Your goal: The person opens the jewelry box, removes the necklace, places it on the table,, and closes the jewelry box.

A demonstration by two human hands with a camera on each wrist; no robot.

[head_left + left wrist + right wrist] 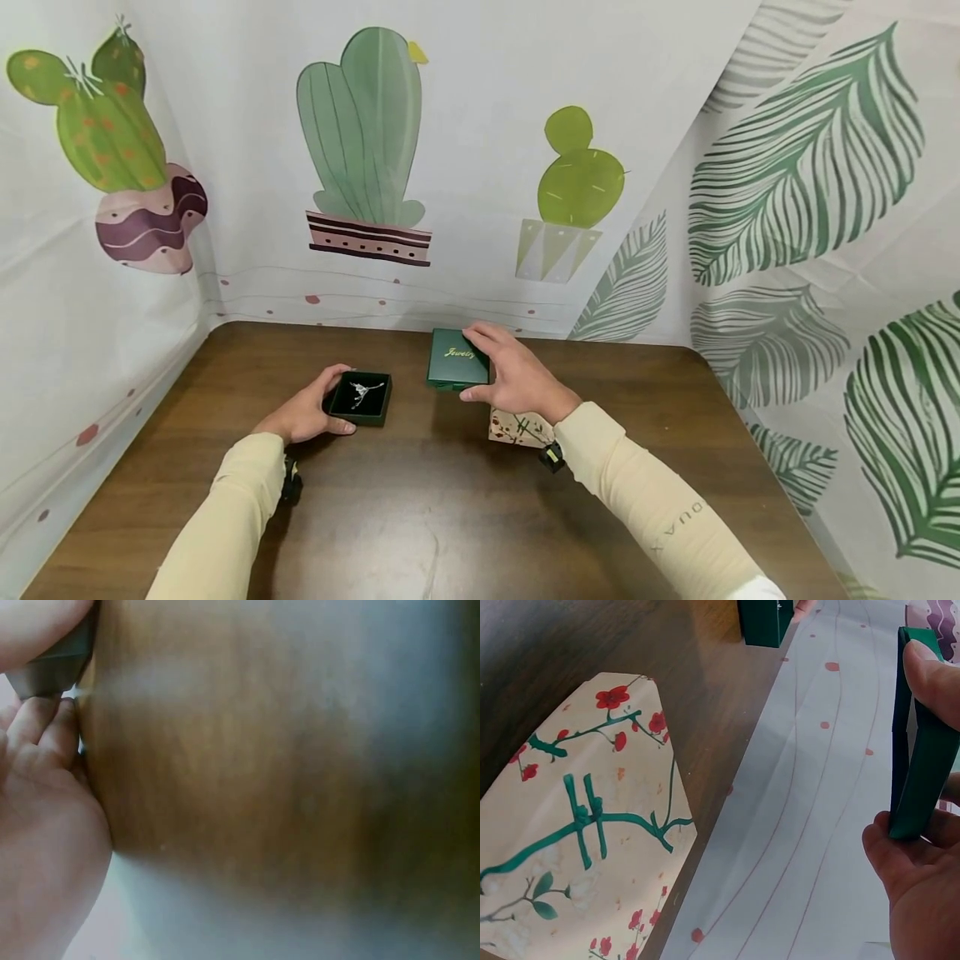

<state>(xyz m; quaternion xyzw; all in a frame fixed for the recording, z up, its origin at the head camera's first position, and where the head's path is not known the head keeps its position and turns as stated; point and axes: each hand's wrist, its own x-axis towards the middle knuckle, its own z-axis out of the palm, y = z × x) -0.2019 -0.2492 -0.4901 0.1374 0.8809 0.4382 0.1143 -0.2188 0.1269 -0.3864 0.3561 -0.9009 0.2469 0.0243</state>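
Note:
On the left of the head view, my left hand (303, 412) grips a small dark green jewelry box (383, 410) from its left side, thumb at the near edge. A silver piece of jewelry (363, 392) lies on the box's black lining. In the left wrist view only part of the box (49, 671) shows between the fingers. My right hand (521, 375) holds the green box lid (448, 368), which has gold "Jewelry" lettering. The right wrist view shows that lid (922, 750) edge-on, pinched between thumb and fingers, above the table.
Partly hidden beneath my right wrist is a cream box or bag (517, 427) with red flowers and green branches. The brown wooden table (390, 517) meets a cloth backdrop (480, 167) printed with cacti and leaves at its back edge.

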